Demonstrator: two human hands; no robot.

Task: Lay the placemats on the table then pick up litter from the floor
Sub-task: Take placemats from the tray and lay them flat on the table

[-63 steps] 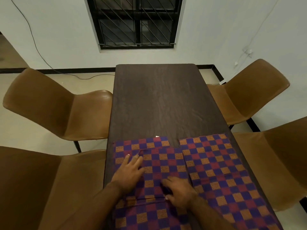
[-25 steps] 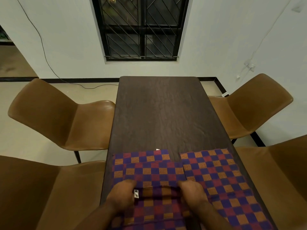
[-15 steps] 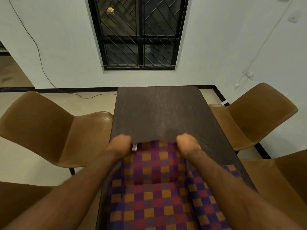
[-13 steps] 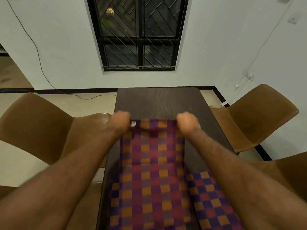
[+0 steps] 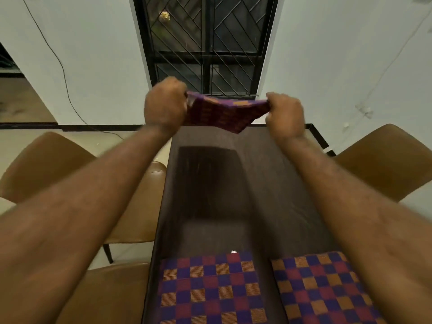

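Placemats are my concern here: the one in hand (image 5: 224, 113) hangs in the air over the far end of the tabletop (image 5: 210, 183), stretched between my two grips. From the left, my left hand (image 5: 164, 104) is closed on the mat's left corner in a fist, and the cloth sags away from that grip into a loose point toward the middle. If I lower it like this, I judge that the drooping part would touch down first and fold under, leaving a crease. On the right, my right hand (image 5: 284, 115) is closed on the other corner; a slip from either grip would drop the mat crooked or off the far edge, since it is held out past both grips toward the window (image 5: 205, 43). Well below and nearer than my grips, two laid mats, one left (image 5: 210, 288) and one right (image 5: 322, 288), lie flat side by side; my forearms pass over them and could drag them askew.
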